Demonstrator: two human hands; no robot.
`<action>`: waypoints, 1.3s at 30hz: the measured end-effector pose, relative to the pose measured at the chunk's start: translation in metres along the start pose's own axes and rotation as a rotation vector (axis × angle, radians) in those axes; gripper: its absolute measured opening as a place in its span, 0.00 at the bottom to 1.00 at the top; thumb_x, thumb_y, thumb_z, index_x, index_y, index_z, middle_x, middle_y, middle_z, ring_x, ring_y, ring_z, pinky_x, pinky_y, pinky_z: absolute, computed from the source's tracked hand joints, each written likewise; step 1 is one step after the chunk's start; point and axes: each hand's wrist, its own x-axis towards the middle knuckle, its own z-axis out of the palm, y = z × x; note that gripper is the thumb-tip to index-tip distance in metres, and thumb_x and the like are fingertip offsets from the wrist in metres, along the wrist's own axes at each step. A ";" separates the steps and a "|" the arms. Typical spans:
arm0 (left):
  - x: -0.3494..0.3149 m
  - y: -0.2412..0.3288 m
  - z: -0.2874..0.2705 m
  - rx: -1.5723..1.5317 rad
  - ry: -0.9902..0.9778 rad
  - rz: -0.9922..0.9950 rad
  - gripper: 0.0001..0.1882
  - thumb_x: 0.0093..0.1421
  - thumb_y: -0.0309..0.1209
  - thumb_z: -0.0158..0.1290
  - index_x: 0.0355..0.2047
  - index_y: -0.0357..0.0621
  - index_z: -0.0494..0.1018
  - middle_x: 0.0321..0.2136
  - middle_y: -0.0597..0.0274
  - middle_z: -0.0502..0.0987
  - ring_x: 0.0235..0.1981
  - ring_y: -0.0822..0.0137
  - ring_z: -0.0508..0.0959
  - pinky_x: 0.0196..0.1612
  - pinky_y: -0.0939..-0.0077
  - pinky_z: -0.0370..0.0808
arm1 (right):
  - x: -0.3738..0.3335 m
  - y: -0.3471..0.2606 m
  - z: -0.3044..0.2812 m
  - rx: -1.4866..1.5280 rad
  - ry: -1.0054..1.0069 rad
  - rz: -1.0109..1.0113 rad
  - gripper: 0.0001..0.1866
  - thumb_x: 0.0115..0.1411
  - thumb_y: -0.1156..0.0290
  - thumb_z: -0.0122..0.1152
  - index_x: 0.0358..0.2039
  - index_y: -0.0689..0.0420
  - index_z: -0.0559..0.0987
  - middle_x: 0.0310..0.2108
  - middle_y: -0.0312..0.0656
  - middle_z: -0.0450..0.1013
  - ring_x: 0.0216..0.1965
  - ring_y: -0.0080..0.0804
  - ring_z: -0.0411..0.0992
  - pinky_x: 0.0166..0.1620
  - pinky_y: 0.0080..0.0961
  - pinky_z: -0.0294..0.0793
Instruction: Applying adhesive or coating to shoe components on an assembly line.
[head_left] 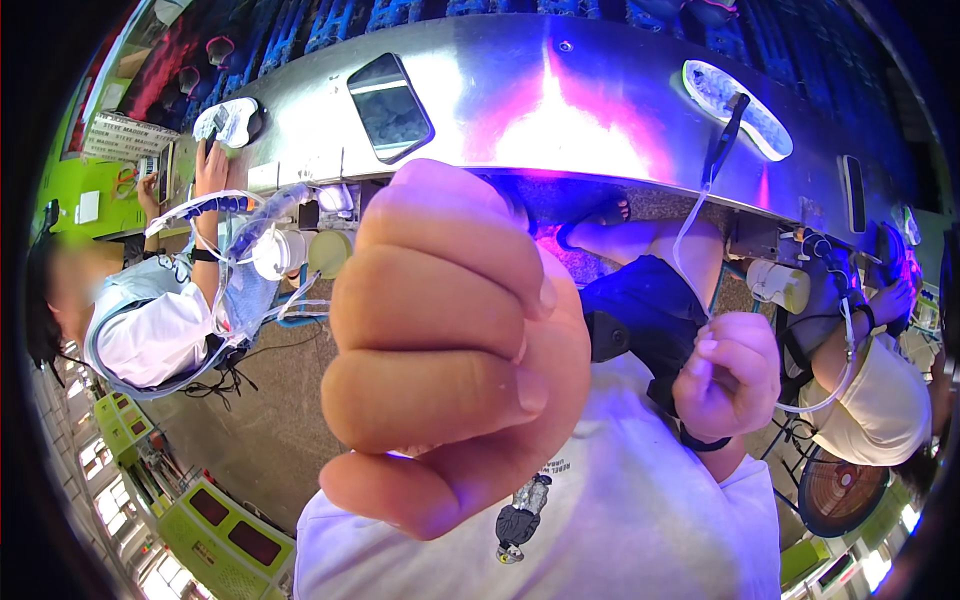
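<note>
Left hand [455, 350] raised mid-scene, curled into a fist, fingers together. Right hand [732, 375] bent, near right, fingers clamped on clear tube [678, 250].

The tube [679, 240] is whitish, the brush [735, 115] black, the shirt [660, 500] white, the shorts [640, 300] black; a lime-green cabinet [215, 562] carries 2 dark-red panels [253, 543].

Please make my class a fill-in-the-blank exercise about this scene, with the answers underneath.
The left hand is curled into a ____. The right hand pinches a thin, flexible, translucent ____. Flat on the metal table, ahead of the left hand, lies a dark-screened ____.

Missing words: fist; tube; phone.
</note>
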 end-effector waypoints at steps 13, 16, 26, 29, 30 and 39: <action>0.005 0.002 -0.011 0.029 -0.047 -0.022 0.29 0.74 0.48 0.29 0.22 0.45 0.68 0.19 0.62 0.64 0.23 0.65 0.66 0.32 0.69 0.63 | -0.009 0.011 0.003 0.372 0.162 0.158 0.05 0.63 0.75 0.51 0.31 0.62 0.70 0.28 0.48 0.72 0.27 0.34 0.70 0.31 0.26 0.69; 0.005 0.000 -0.012 0.020 -0.058 -0.027 0.29 0.74 0.47 0.29 0.22 0.45 0.67 0.19 0.62 0.63 0.23 0.65 0.65 0.32 0.69 0.63 | -0.012 0.015 0.002 0.383 0.044 0.162 0.06 0.65 0.75 0.47 0.30 0.62 0.69 0.28 0.50 0.73 0.26 0.33 0.69 0.29 0.24 0.67; -0.003 -0.004 0.002 0.094 0.025 0.032 0.31 0.76 0.48 0.29 0.23 0.41 0.68 0.19 0.61 0.63 0.21 0.65 0.63 0.30 0.67 0.62 | 0.014 -0.002 0.012 0.083 -0.205 0.014 0.16 0.47 0.83 0.74 0.38 0.61 0.83 0.31 0.43 0.79 0.29 0.38 0.80 0.30 0.28 0.79; -0.004 -0.005 0.005 0.117 -0.005 0.070 0.32 0.76 0.48 0.29 0.24 0.40 0.69 0.19 0.61 0.63 0.21 0.65 0.63 0.30 0.67 0.62 | 0.016 -0.003 0.016 0.076 -0.245 -0.068 0.15 0.46 0.83 0.74 0.36 0.60 0.84 0.31 0.42 0.79 0.28 0.37 0.79 0.30 0.28 0.79; -0.005 -0.006 0.007 0.119 -0.004 0.071 0.32 0.76 0.48 0.29 0.24 0.40 0.69 0.19 0.61 0.63 0.21 0.65 0.63 0.30 0.67 0.62 | 0.016 -0.003 0.017 0.057 -0.233 -0.078 0.14 0.45 0.83 0.74 0.35 0.60 0.84 0.32 0.42 0.79 0.28 0.37 0.79 0.30 0.28 0.79; -0.004 -0.008 0.001 0.126 -0.076 0.099 0.32 0.77 0.48 0.28 0.24 0.39 0.69 0.18 0.60 0.64 0.20 0.64 0.64 0.28 0.68 0.64 | 0.019 -0.005 0.023 -0.112 -0.266 -0.141 0.15 0.43 0.81 0.74 0.34 0.59 0.82 0.31 0.41 0.77 0.27 0.38 0.78 0.30 0.31 0.78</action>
